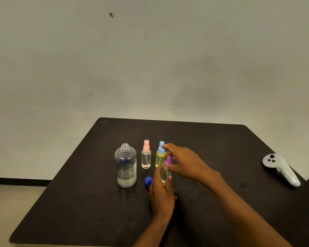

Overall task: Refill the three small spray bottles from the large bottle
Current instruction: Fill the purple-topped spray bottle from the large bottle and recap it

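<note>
A large clear bottle [125,166] stands uncapped on the dark table [78,202], holding liquid in its lower part. Its blue cap [148,180] lies just to its right. A small spray bottle with a pink top [146,155] and a yellow one with a blue top [160,155] stand upright behind. My left hand [161,195] grips the body of a third small bottle with a purple top [166,171]. My right hand [184,162] pinches that purple spray top from the right.
A white handheld controller [280,168] lies near the table's right edge. A pale wall rises behind the table, and floor shows at the lower left.
</note>
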